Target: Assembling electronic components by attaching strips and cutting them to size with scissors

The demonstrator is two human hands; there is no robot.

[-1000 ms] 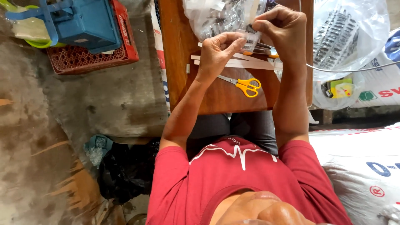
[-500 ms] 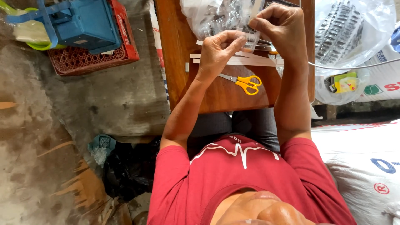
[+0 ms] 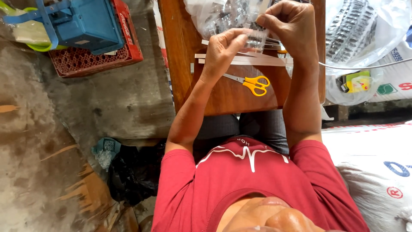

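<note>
Pinching a small clear plastic packet (image 3: 256,38) between both hands, I have it raised just above the far end of the wooden table (image 3: 180,56); the packet shows rows of small dark pieces inside, too small to make out. My left hand (image 3: 225,47) is curled with thumb and fingertips closed on the packet's near left edge, and my right hand (image 3: 292,25) is clenched around its upper right edge, knuckles up. Just under my hands lie several thin white strips (image 3: 240,60) flat across the table, side by side. Nearer to me, yellow-handled scissors (image 3: 251,83) rest on the table, blades pointing toward my left wrist, apart from the strips. A larger clear bag (image 3: 214,15) of similar dark pieces sits at the table's far edge, behind the packet. To my right, off the table, another clear bag (image 3: 360,30) holds rows of dark parts. On the concrete floor to my left stands a red crate (image 3: 96,58) with a blue box (image 3: 83,21) on it.
</note>
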